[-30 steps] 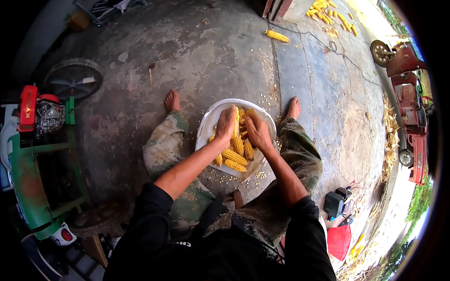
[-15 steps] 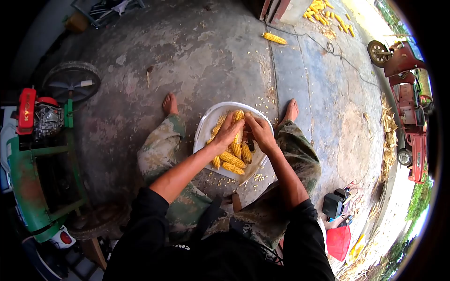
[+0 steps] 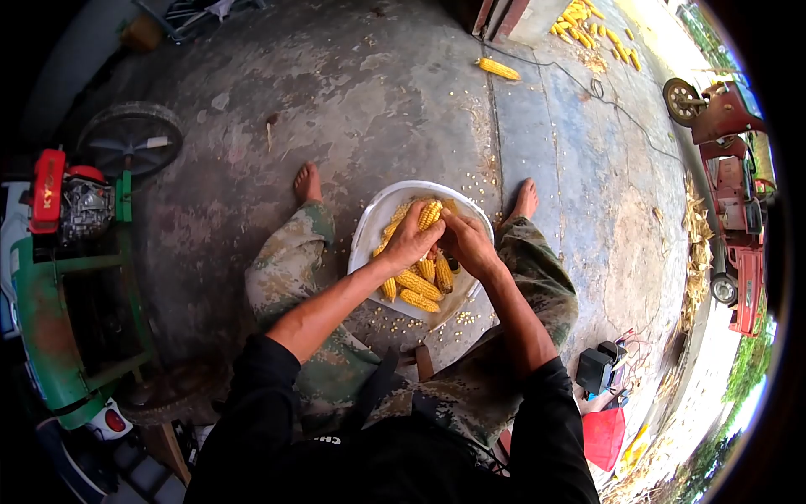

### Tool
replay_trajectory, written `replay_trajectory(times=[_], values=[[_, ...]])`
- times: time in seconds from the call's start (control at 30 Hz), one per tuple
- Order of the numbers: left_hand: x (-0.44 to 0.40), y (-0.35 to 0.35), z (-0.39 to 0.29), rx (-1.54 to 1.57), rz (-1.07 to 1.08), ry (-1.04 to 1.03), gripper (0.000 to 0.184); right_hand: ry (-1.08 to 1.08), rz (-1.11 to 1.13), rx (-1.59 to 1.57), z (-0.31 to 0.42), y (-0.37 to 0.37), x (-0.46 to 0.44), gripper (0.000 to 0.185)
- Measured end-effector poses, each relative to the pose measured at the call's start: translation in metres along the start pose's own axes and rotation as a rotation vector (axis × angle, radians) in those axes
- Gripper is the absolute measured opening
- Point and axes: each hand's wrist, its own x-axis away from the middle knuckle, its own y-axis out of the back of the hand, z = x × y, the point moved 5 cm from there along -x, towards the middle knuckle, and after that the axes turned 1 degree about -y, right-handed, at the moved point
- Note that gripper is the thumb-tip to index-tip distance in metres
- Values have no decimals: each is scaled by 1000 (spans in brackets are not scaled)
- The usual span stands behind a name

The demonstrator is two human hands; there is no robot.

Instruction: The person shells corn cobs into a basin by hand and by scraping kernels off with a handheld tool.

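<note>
An ear of corn (image 3: 430, 213) sits tilted over the white basin (image 3: 356, 244), with its top end showing between my hands. My left hand (image 3: 409, 242) is closed around it from the left. My right hand (image 3: 468, 242) presses against its right side with bent fingers, the tips partly hidden. Beneath my hands, several yellow ears (image 3: 418, 285) and loose kernels lie in the basin, which stands on the floor between my feet.
Kernels (image 3: 463, 318) are scattered on the concrete around the basin. A single ear (image 3: 499, 69) lies farther ahead, near a cable (image 3: 597, 87) and a heap of corn (image 3: 579, 18). At left stands a green machine with a red engine (image 3: 60, 197); at right, a red vehicle (image 3: 732, 202).
The ear in my hands has tipped over toward the right. My hands have shifted slightly around it, and the whole view has moved a little.
</note>
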Motion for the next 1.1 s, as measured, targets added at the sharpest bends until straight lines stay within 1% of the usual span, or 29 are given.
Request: replay_trajectory(times=[0.2,0.27,0.3,0.37,0.4,0.47,0.5,0.57,0.6,0.67,0.8,0.87,1.1], values=[[0,1,-8,18,2,46,47,69,-42,43,-2,4,-1,31],[-1,-2,-9,32,79,135,49,51,-128,39,0,9,-1,31],[-1,-3,-11,32,80,134,49,51,-129,40,0,13,-3,31],[-1,-7,-14,-15,75,68,50,191,-60,269,7,13,-3,33],[-2,-8,-12,-15,77,68,50,192,-62,268,9,11,-1,33],[-6,-9,-16,39,52,9,48,52,-110,-89,8,8,1,34],[-5,-8,-20,40,51,9,48,52,-110,-89,10,3,2,34],[-1,-8,-18,212,107,216,44,86,-181,-21,13,0,3,36],[0,-8,-17,213,105,217,44,84,-181,-21,12,1,3,36],[1,-8,-18,126,118,198,41,82,-38,-8,9,-1,2,35],[2,-7,-19,149,81,194,40,151,-30,-58,2,4,-3,37],[2,-9,-22,158,105,153,40,166,-148,-38,2,10,-3,36],[2,-9,-21,124,78,150,42,131,-113,-69,3,5,-3,36]])
